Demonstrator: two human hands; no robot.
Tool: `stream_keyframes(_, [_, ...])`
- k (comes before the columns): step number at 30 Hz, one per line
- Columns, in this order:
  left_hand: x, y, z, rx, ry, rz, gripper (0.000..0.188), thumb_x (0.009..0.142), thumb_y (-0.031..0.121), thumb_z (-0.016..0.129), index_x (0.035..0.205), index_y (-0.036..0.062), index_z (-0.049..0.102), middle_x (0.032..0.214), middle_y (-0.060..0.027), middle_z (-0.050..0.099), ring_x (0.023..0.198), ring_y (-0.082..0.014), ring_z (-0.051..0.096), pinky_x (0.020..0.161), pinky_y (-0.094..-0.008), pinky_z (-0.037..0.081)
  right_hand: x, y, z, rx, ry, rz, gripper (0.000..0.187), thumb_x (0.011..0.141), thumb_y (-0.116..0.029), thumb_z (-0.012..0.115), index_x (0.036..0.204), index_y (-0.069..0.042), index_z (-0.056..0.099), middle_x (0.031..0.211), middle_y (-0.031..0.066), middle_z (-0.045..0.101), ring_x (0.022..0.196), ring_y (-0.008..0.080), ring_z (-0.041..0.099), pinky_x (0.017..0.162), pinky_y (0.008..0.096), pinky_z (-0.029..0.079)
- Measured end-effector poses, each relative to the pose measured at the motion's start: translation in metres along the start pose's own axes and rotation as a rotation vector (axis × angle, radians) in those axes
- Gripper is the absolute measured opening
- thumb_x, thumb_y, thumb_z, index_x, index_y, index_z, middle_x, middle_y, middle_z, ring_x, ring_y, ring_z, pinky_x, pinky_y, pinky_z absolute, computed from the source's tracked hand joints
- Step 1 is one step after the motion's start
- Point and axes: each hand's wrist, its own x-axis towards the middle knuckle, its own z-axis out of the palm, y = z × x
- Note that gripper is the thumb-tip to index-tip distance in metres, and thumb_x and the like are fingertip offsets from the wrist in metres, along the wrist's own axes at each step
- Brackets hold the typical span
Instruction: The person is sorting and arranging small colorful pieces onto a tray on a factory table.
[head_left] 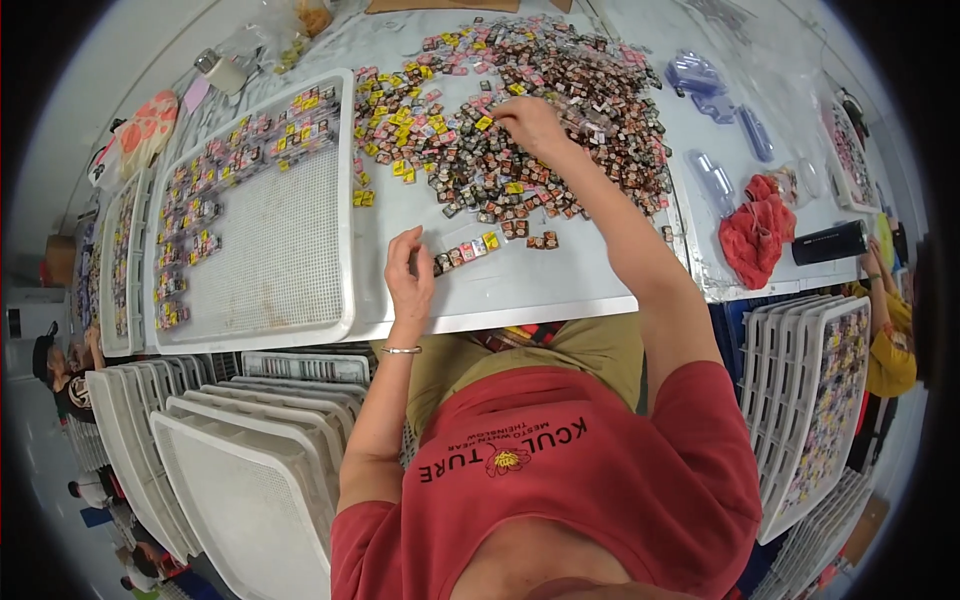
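Observation:
A wide heap of small square packaged pieces, mostly dark with some pink and yellow, covers the table's middle. My right hand reaches over its left part, thumb and fingers pinched together near a yellow piece. What is in the pinch is too small to make out. Near the front edge, a short slanted row of pieces, dark, pale and yellow, lies on the table. My left hand rests at the row's left end, its fingers loosely bent and apart, thumb side against the row.
A white mesh tray to the left holds pieces along its far and left sides. Stacked trays stand below the table. Rightward lie clear plastic packs, a red cloth and a black cylinder. Another person's arm is at far right.

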Motion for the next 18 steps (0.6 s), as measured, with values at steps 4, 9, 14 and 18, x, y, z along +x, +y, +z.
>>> stream_keyframes(4, [0.000,-0.006,0.003,-0.027,0.026,-0.016,0.024,0.087,-0.001,0.052,0.110,-0.0018,0.056,0.102,-0.0099,0.055,0.086,-0.0136,0.056,0.077,-0.0247,0.046,0.016,-0.002,0.028,-0.435,-0.117,-0.327,0.020,0.077,-0.001,0.055,0.092,-0.007,0.066,0.108,0.0125,0.060,0.101,0.0321,0.058,0.081,0.0426,0.051])
stream_keyframes(9, [-0.001,-0.012,-0.001,0.071,0.024,0.021,0.019,0.087,-0.001,0.052,0.105,-0.0018,0.059,0.100,-0.0091,0.056,0.082,-0.0139,0.060,0.073,-0.0247,0.048,0.019,-0.016,0.026,-0.449,-0.225,-0.154,0.032,0.074,0.002,0.058,0.105,-0.008,0.061,0.120,0.0111,0.053,0.107,0.0299,0.055,0.086,0.0404,0.049])
stream_keyframes(14, [0.000,-0.012,0.001,0.033,0.024,0.029,0.018,0.087,-0.002,0.052,0.103,-0.0019,0.059,0.099,-0.0087,0.056,0.082,-0.0139,0.061,0.072,-0.0243,0.048,0.020,-0.005,0.023,-0.443,-0.249,-0.071,0.029,0.079,-0.011,0.062,0.108,-0.008,0.058,0.115,0.0120,0.054,0.101,0.0315,0.057,0.083,0.0416,0.050])
stream_keyframes(18, [0.000,-0.016,-0.001,-0.005,0.025,0.003,0.018,0.088,-0.001,0.052,0.104,-0.0036,0.059,0.099,-0.0083,0.056,0.084,-0.0140,0.061,0.074,-0.0241,0.048,0.016,-0.010,0.013,-0.464,-0.216,-0.087,0.024,0.081,-0.010,0.058,0.105,-0.008,0.059,0.106,0.0143,0.055,0.098,0.0324,0.058,0.080,0.0432,0.051])
